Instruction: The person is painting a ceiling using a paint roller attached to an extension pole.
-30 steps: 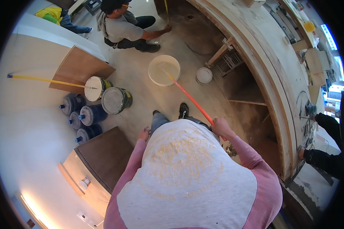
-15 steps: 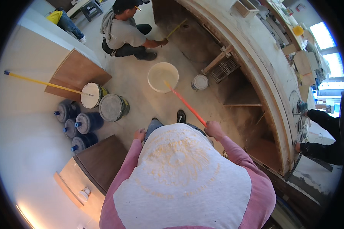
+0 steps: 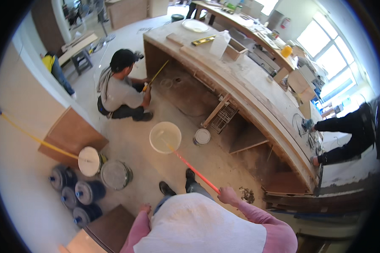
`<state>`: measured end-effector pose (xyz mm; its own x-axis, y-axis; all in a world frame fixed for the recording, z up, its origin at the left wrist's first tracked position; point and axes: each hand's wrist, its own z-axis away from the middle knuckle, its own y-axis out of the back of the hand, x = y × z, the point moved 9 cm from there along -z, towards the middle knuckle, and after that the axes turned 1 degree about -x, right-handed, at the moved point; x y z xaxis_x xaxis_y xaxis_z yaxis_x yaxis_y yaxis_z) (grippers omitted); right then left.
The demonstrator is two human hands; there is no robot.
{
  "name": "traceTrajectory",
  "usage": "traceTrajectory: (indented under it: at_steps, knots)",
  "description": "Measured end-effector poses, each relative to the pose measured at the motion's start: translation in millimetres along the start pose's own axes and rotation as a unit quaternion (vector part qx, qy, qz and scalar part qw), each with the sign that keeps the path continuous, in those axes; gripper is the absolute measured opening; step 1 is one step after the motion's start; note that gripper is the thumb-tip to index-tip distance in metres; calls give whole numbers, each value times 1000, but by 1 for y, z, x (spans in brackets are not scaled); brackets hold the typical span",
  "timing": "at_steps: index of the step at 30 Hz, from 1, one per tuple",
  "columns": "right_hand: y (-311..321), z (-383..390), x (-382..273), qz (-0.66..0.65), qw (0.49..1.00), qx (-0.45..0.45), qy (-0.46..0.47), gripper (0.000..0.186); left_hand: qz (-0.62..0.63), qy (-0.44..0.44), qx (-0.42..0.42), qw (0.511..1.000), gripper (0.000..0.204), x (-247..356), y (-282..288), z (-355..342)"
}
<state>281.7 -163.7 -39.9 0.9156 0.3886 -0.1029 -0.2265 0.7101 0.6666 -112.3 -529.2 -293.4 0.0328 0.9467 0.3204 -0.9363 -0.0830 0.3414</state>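
My right hand (image 3: 228, 195) grips a red pole (image 3: 194, 168) at hip level. The pole's paler far end reaches into a white bucket (image 3: 154, 131) of pale liquid on the floor ahead of my feet. A small lidded pail (image 3: 202, 135) stands right of that bucket. Low beside my left hip is my left hand (image 3: 145, 208), its fingers curled; what they hold, if anything, is too small to make out. My shirt hides part of my legs.
A co-worker (image 3: 124, 95) crouches with a tape measure (image 3: 160, 69) at the long wooden counter (image 3: 261, 101). Another person's dark-sleeved arms (image 3: 342, 124) work at its right end. Left are paint buckets (image 3: 116, 175), water jugs (image 3: 88, 192), a board (image 3: 71, 133) and a yellow pole (image 3: 38, 133).
My view has lifted, so the floor scene sits lower and more of the room shows. The co-worker's tape measure has changed angle. My right hand still holds the pole.
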Motion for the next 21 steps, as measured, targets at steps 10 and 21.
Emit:
traceTrajectory:
  at_steps: [10,21]
  knots:
    - [7,27,-7,-51,995,64,49,25,3,-152,94,984,40,104,46,-28]
    - [-27,11,59,-54,998,-3,40,31,191,-18,74,979,34,91,-35,32]
